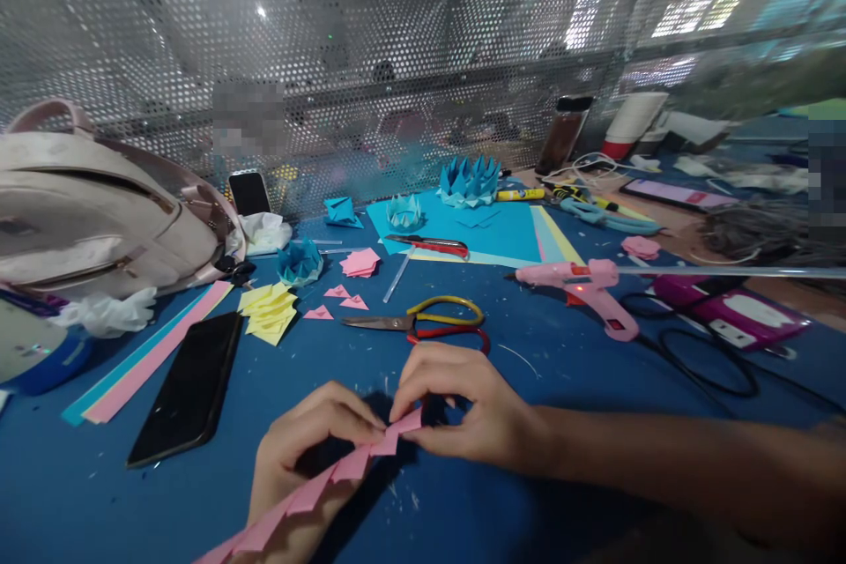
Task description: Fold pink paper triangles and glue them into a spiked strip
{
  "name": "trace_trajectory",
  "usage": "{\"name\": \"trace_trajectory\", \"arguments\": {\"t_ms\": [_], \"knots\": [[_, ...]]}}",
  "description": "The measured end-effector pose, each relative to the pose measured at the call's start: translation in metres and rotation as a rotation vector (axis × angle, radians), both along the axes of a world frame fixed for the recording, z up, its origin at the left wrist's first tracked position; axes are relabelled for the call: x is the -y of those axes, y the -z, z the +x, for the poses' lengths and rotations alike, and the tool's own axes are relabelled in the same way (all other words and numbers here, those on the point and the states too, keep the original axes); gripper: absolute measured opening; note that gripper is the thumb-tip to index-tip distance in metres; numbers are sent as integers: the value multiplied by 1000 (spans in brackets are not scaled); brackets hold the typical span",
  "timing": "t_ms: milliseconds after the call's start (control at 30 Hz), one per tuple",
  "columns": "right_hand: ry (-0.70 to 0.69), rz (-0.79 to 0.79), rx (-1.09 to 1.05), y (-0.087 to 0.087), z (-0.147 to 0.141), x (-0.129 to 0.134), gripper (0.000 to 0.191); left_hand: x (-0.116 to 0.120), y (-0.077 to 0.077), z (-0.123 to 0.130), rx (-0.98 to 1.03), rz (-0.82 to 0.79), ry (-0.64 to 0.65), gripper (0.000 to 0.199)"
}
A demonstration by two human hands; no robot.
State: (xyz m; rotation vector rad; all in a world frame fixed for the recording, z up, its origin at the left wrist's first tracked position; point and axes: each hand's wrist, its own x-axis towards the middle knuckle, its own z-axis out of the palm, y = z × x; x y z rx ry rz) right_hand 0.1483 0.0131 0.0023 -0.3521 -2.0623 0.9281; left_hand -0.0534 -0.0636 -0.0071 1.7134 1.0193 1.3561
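A pink paper chain [310, 493] of overlapping pointed folds runs from the bottom edge up to the right. My left hand [314, 441] pinches it near its upper end, with the rest lying across the hand and wrist. At its tip, my right hand [463, 405] holds the last fold between thumb and finger. Scissors [423, 322] with yellow and red handles lie just beyond my hands. Small folded pink pieces [319, 313] rest left of them, near a pink paper stack [360, 262] and a yellow paper stack [269, 310].
A black phone [189, 392] and paper strips [155, 352] lie left, before a pale bag [99, 211]. A pink glue gun [588, 286] with a cable lies right. Behind are blue sheets [508, 238], a red cutter [433, 245] and a blue paper flower [469, 182].
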Motion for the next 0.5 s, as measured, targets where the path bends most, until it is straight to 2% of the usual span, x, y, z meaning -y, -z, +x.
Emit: {"name": "trace_trajectory", "arguments": {"t_ms": [100,167,300,500], "knots": [[-25,51,-27,-2,0,0,6,2,-3,1,-16,56,8,16],[-27,67,-29,-2,0,0,6,3,-4,3,-18,65,-6,15],[-10,10,3,-5,-2,4,5,4,-5,7,-32,25,-45,6],[18,-36,59,-6,-3,5,7,1,-3,7,-44,-50,-55,8]]}}
